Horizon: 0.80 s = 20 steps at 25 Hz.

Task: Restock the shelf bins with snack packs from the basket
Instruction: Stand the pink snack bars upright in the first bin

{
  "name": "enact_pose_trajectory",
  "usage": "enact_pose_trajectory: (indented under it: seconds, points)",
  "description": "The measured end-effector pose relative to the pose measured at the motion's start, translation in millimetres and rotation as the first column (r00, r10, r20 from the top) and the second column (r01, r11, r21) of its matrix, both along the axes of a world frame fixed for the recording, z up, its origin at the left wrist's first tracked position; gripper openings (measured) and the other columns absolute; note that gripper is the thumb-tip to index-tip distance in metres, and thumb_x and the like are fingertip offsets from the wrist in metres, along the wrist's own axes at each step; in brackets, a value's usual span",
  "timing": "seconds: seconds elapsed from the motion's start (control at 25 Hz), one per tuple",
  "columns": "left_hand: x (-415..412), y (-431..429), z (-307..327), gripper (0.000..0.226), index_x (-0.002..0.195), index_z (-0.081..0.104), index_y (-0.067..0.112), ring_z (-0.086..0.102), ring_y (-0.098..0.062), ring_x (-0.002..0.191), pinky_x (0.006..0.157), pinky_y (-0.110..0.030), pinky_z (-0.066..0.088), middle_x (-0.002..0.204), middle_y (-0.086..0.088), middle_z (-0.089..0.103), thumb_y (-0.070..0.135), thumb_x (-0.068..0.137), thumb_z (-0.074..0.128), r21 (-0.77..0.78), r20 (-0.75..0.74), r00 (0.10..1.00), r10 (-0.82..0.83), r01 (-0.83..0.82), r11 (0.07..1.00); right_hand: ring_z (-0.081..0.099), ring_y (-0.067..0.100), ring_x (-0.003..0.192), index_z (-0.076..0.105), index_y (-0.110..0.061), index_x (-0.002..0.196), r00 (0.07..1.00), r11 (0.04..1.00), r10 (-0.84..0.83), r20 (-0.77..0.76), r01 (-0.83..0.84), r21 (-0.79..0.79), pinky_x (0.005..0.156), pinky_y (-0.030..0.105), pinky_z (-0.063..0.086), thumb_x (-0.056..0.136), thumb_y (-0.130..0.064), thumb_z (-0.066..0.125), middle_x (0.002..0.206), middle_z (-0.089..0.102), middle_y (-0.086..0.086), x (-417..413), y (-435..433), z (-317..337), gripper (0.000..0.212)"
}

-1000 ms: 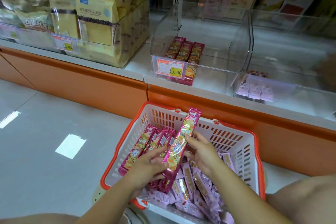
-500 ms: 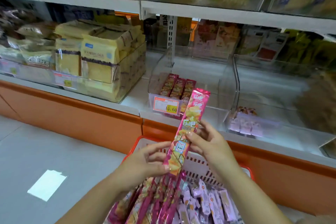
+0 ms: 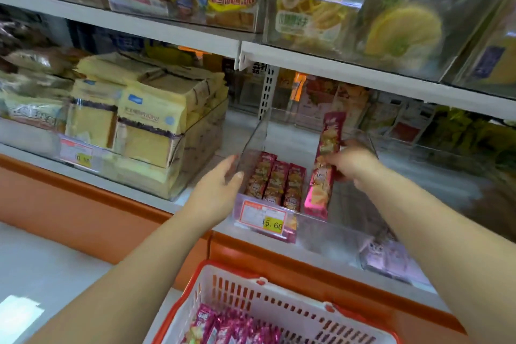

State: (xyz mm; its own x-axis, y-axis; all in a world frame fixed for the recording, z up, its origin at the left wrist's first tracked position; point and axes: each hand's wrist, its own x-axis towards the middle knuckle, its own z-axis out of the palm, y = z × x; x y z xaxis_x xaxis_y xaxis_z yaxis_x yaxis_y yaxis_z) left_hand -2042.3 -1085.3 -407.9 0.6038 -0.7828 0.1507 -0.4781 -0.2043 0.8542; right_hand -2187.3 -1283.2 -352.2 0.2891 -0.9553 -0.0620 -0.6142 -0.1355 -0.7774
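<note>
My right hand (image 3: 350,163) grips a long pink snack pack (image 3: 324,167) inside the clear shelf bin (image 3: 252,142), just right of three packs (image 3: 275,181) that lie side by side at the bin's front. The held pack points toward the back of the bin. My left hand (image 3: 220,190) is relaxed with its fingers against the bin's left wall, holding nothing. The white and orange basket (image 3: 251,296) sits below at the bottom edge, with several pink packs (image 3: 223,329) in it.
A price tag reading 15.60 (image 3: 264,218) hangs on the bin's front. Yellow bread packs (image 3: 145,126) fill the bin to the left. Another clear bin (image 3: 418,159) stands to the right. An upper shelf (image 3: 307,58) overhangs the bins. An orange base panel (image 3: 83,215) runs below.
Both hands rose from the basket to the shelf. My left hand let go of the pack and moved to the bin's left wall; my right hand carried the pack into the bin.
</note>
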Motion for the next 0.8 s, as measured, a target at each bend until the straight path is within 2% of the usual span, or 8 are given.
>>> enact_pose_trajectory:
  seconds: [0.08,0.2,0.4,0.52,0.6,0.68,0.72,0.8]
  points:
    - [5.7,-2.3,-3.3,0.043,0.143,0.042,0.026,0.041,0.002,0.118,0.093,-0.014,0.030,0.129,0.019,0.047,0.025,0.100,0.045,-0.033,-0.020,0.999,-0.038,0.037,0.999,0.067,0.034,0.089,0.058,0.000,0.111,0.975,0.997,0.010,-0.224,0.009,0.083,0.075,0.042,0.056,0.081,-0.014,0.074,0.103,0.068,0.020,5.0,-6.9,-19.7,0.037]
    - [9.8,-0.4,-5.3,0.040,0.139,0.046,0.029,0.046,0.003,0.115,0.094,-0.017,0.034,0.123,0.023,0.049,0.025,0.099,0.048,-0.092,-0.080,0.994,-0.069,0.061,0.994,0.062,0.034,0.107,0.058,0.005,0.118,0.939,0.964,0.083,-0.333,0.009,0.266,0.091,0.046,0.053,0.086,-0.013,0.069,0.117,0.063,0.022,3.4,-7.4,-46.4,0.039]
    - [7.5,1.7,-6.4,0.040,0.138,0.046,0.033,0.048,0.004,0.114,0.092,-0.015,0.034,0.120,0.027,0.049,0.025,0.100,0.047,-0.120,-0.116,0.989,-0.088,0.074,0.990,0.064,0.033,0.106,0.058,0.004,0.116,0.979,0.884,0.061,-0.193,0.037,0.465,0.094,0.048,0.051,0.089,-0.005,0.063,0.116,0.064,0.020,-1.1,-3.5,-62.0,0.028]
    - [3.6,8.9,-8.7,0.039,0.135,0.045,0.040,0.050,0.022,0.099,0.080,-0.001,0.038,0.113,0.033,0.052,0.024,0.099,0.047,-0.141,-0.151,0.982,-0.116,0.095,0.986,0.063,0.031,0.093,0.058,0.003,0.107,0.985,0.859,0.083,-0.151,0.006,0.512,0.096,0.047,0.050,0.094,-0.006,0.057,0.102,0.066,0.018,-4.2,10.3,-54.9,0.016]
    - [1.1,19.0,-15.8,0.037,0.133,0.047,0.039,0.052,0.022,0.099,0.087,-0.006,0.044,0.113,0.032,0.054,0.026,0.098,0.049,-0.153,-0.200,0.975,-0.093,0.063,0.986,0.061,0.029,0.094,0.056,0.002,0.118,0.978,0.938,0.102,-0.182,-0.034,0.346,0.086,0.040,0.053,0.096,-0.011,0.054,0.111,0.063,0.017,-10.5,23.7,-40.0,0.025]
    - [1.5,31.5,-30.7,0.030,0.126,0.053,0.038,0.060,-0.002,0.107,0.099,-0.033,0.049,0.118,0.015,0.061,0.031,0.097,0.051,-0.156,-0.244,0.970,0.020,-0.060,0.986,0.062,0.024,0.097,0.046,-0.010,0.136,0.992,0.996,0.077,-0.096,-0.081,-0.041,0.075,0.029,0.050,0.097,-0.017,0.051,0.121,0.060,0.009,-21.3,41.9,-28.7,0.040]
    - [-0.6,40.3,-39.3,0.025,0.119,0.055,0.040,0.063,-0.011,0.104,0.098,-0.042,0.049,0.113,0.009,0.065,0.033,0.096,0.051,-0.146,-0.281,0.956,0.088,-0.133,0.980,0.064,0.021,0.094,0.046,-0.020,0.135,0.992,0.982,0.097,0.081,-0.082,-0.170,0.074,0.027,0.051,0.097,-0.018,0.049,0.116,0.061,0.003,-31.3,61.3,-23.1,0.038]
    - [-10.9,61.0,-63.6,0.017,0.105,0.058,0.044,0.065,-0.016,0.097,0.094,-0.046,0.051,0.103,0.006,0.068,0.035,0.091,0.054,-0.073,-0.307,0.933,0.188,-0.220,0.973,0.066,0.017,0.088,0.053,-0.031,0.118,0.870,0.969,0.161,0.467,-0.048,-0.244,0.074,0.029,0.055,0.097,-0.013,0.046,0.101,0.064,0.000,-53.9,110.2,-26.1,0.029]
